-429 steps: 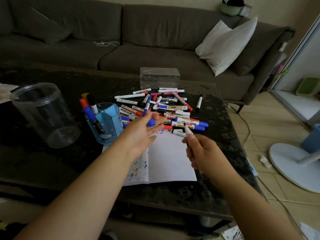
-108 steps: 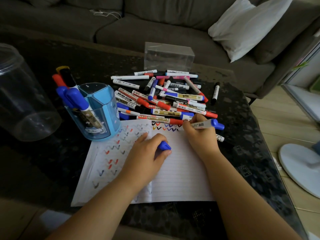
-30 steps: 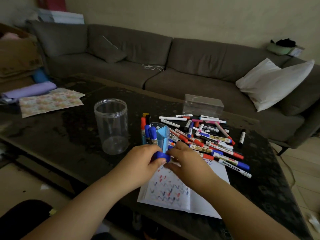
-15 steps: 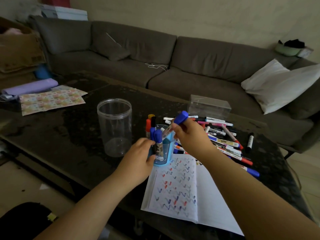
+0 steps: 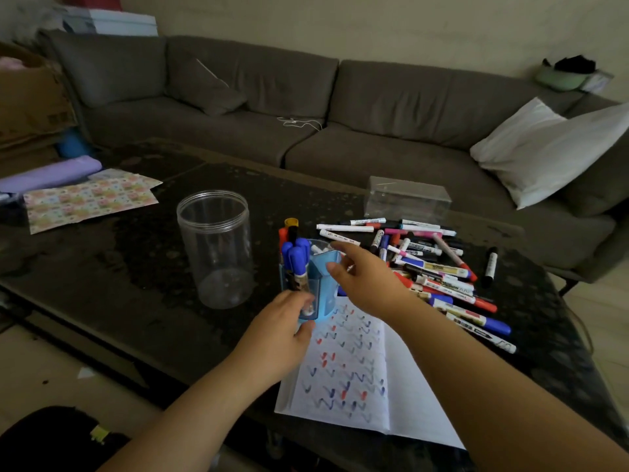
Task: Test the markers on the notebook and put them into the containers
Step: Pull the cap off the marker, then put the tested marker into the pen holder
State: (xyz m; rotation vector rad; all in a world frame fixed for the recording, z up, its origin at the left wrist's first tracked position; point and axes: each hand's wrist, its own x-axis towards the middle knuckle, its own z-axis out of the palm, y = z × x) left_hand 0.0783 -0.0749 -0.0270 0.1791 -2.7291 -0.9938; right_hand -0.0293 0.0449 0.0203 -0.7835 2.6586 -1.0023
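Centre: clear glossy plastic jar (image 5: pixel 215 248); beside it a translucent blue plastic holder (image 5: pixel 318 284). Upper right of the table: clear plastic box (image 5: pixel 406 201). Markers (image 5: pixel 439 267): smooth plastic barrels with printed labels. Notebook (image 5: pixel 354 379): matt white lined paper. Table (image 5: pixel 102 264): dark, speckled, glossy top. Sofa (image 5: pixel 306 107): matt grey-brown cloth. Pillow (image 5: pixel 551 148): white cloth. Left: patterned paper sheet (image 5: pixel 88 199).

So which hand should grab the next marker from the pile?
Probably the right hand. It is open and holds nothing, right beside the marker pile. The left hand holds the blue holder, on the side away from the pile.
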